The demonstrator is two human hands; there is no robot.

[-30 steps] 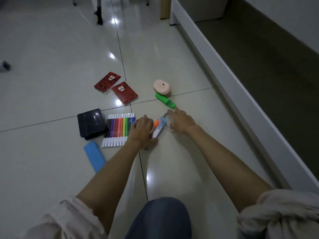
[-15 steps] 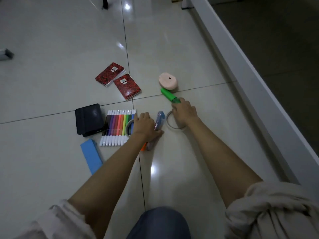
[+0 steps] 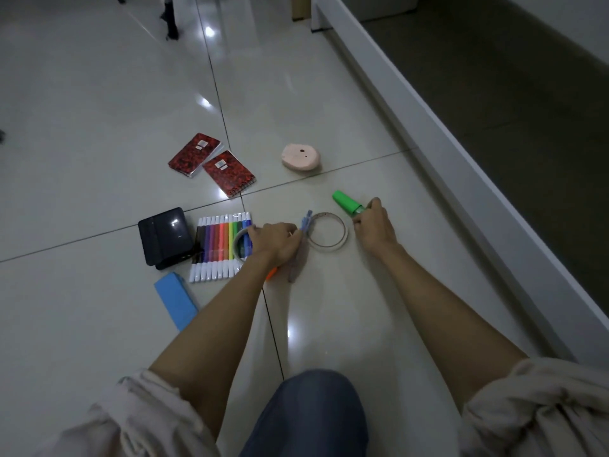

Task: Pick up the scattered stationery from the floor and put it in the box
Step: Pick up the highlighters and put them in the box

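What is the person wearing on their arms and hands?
Nothing covers the left hand or the right hand: no gloves, rings or watch show. Both forearms are bare. Loose, crumpled cream fabric sleeves, the left sleeve and the right sleeve, are pushed up to about the elbows.

Two red-and-black mottled notebooks [image 3: 211, 162], a pale pink eraser [image 3: 300, 157], a bright green highlighter [image 3: 346, 202], rainbow markers [image 3: 221, 245], a blue block [image 3: 176, 304], perhaps glossy black case [image 3: 164, 237].
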